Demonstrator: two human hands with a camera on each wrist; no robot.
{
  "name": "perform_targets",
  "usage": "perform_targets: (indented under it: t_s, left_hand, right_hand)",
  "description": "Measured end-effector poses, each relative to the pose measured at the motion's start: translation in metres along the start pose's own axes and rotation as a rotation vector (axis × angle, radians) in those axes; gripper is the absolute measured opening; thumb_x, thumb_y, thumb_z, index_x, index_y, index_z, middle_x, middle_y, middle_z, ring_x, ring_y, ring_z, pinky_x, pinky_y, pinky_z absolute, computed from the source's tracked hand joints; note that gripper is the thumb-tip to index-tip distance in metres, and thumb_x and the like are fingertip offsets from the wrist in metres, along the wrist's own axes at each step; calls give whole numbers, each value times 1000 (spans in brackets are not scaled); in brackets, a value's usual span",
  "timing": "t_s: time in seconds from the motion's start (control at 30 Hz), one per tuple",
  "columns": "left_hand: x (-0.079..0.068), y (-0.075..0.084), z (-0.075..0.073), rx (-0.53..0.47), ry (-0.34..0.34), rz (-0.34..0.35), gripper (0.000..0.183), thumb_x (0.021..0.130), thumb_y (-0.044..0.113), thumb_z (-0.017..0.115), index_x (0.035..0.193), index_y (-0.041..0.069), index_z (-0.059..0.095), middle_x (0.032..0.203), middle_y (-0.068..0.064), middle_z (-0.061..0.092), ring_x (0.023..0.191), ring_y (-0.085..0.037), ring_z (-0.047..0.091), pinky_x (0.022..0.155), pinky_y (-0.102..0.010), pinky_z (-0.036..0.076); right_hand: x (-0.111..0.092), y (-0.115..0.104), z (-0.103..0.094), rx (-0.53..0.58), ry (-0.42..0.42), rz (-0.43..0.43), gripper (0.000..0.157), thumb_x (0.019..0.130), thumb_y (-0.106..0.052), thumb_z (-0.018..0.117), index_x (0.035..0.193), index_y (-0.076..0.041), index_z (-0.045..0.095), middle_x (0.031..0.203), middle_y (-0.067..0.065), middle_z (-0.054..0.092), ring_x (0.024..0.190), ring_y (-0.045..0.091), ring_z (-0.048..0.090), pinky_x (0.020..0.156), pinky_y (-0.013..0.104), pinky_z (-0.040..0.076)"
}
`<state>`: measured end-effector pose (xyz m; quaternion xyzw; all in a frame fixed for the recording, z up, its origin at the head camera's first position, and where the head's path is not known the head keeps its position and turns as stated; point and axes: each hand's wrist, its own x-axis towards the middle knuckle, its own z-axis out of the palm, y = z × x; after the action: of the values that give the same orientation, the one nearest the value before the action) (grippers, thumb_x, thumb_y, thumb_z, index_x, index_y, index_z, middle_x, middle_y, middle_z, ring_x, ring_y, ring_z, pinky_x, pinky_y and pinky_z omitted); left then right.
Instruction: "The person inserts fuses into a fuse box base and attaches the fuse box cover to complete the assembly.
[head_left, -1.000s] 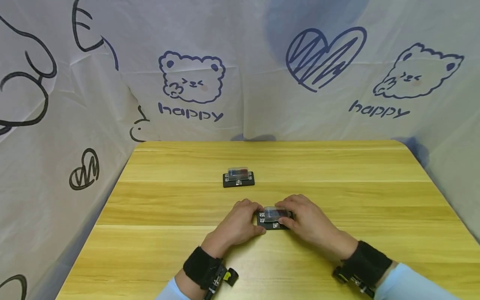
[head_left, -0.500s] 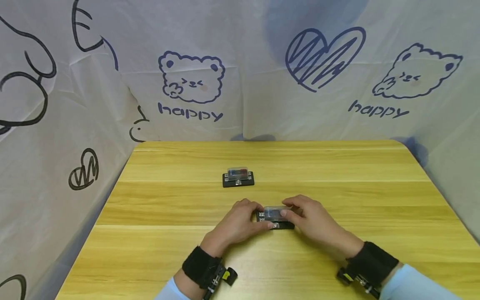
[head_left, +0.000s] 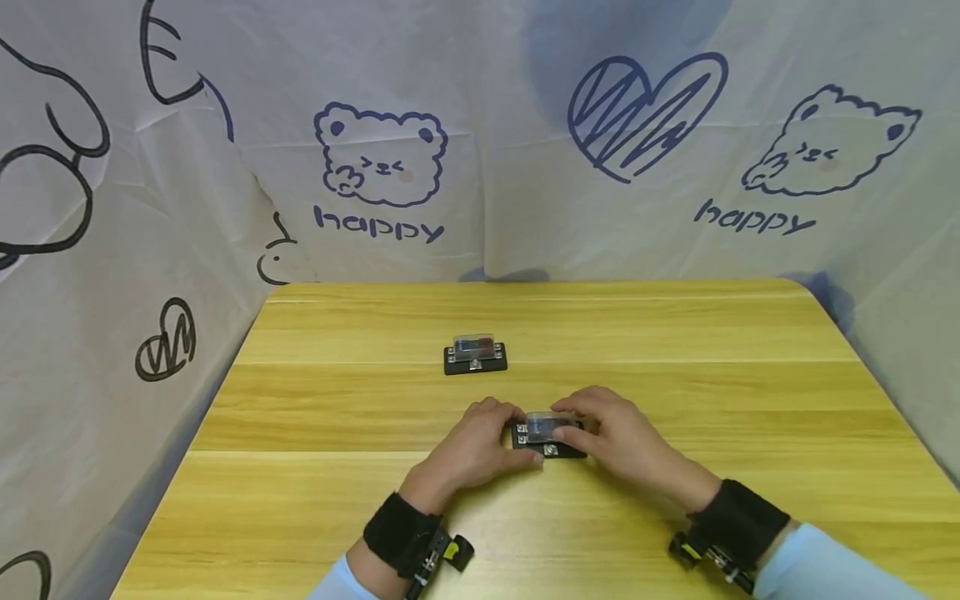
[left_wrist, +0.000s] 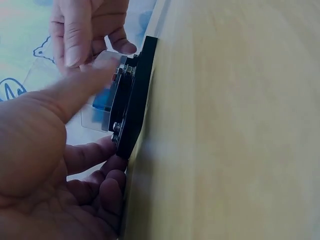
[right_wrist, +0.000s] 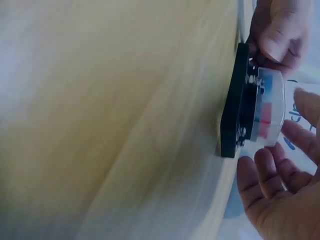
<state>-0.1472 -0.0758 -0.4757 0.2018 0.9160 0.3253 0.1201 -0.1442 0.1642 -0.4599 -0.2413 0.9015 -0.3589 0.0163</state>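
A black fuse block [head_left: 566, 452] with a clear cover [head_left: 540, 427] and metal screw terminals lies on the table between both hands. My left hand [head_left: 476, 446] holds its left end, fingertips at the end edge and the thumb along the front. In the left wrist view, blue shows through the cover [left_wrist: 92, 117], and the blurred left thumb crosses in front. My right hand [head_left: 622, 433] reaches around the right end with loosely bent fingers. The right wrist view shows a gap between the right thumb [right_wrist: 306, 105] and the cover; red and blue pieces show inside.
A second fuse block [head_left: 476, 365] with a clear cover sits farther back on the wood-grain table [head_left: 337, 408]. White cloth [head_left: 517, 208] with drawn bears and hearts hangs behind the table and at its sides.
My left thumb moves onto the block's front, then back to its front edge. My right thumb and fingers shift right, then back left around the cover. The rear block stays put.
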Motion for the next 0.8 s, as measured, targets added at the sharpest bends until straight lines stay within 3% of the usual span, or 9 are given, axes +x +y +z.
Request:
perform_targets:
  t_s: [0.1, 0.23, 0.53, 0.8]
  left_hand:
    - [0, 0, 0, -15, 12, -7, 63, 85, 68, 55, 121, 17, 62, 106, 2, 55, 96, -16, 50, 82, -36, 46]
    - [1, 0, 1, -19, 36, 3, 54, 95, 61, 43, 116, 16, 64, 103, 1, 57, 95, -16, 51, 84, -36, 46]
    - [2, 1, 1, -20, 64, 15, 46, 98, 53, 44, 112, 14, 67, 99, 1, 58, 91, -16, 51, 80, -34, 45]
    - [1, 1, 1, -36, 64, 14, 45, 97, 53, 46, 110, 15, 67, 96, 2, 57, 88, -16, 50, 77, -32, 45]
  right_hand:
    - [2, -3, 0, 32, 14, 84, 35, 94, -38, 60, 118, -12, 66, 111, 2, 64, 94, 17, 60, 78, 40, 52]
    - [3, -5, -2, 70, 15, 223, 32, 96, -37, 58, 113, -12, 67, 104, 2, 67, 90, 16, 60, 78, 40, 52]
    - [3, -1, -2, 172, -29, 314, 24, 93, -33, 63, 108, -14, 68, 92, 3, 67, 76, 19, 57, 63, 35, 50]
    - [4, 3, 0, 193, -32, 337, 24, 92, -34, 65, 106, -14, 69, 90, 3, 67, 73, 20, 57, 61, 36, 49]
